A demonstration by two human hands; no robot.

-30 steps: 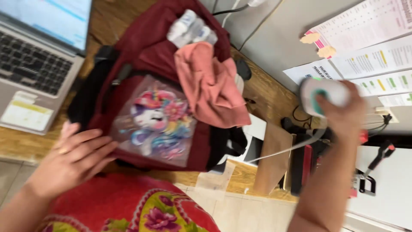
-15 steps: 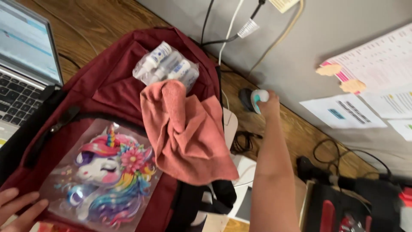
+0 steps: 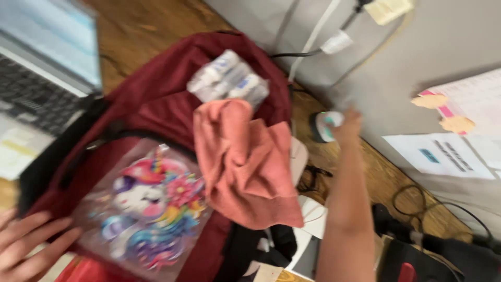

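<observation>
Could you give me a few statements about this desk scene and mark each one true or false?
1. A pink cloth lies on the red backpack. True.
2. The right hand reaches to a white and teal device by the wall. True.
3. The laptop sits to the right of the backpack. False: it is on the left.
4. The left hand holds the pack of small bottles. False: the pack lies on the backpack; the hand is by the unicorn picture.

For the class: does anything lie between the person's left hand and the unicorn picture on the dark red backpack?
Nothing visible does. The left hand lies flat at the lower left, its fingertips at the edge of the unicorn picture on the backpack. The pink cloth lies to the picture's right, away from the hand.
</observation>
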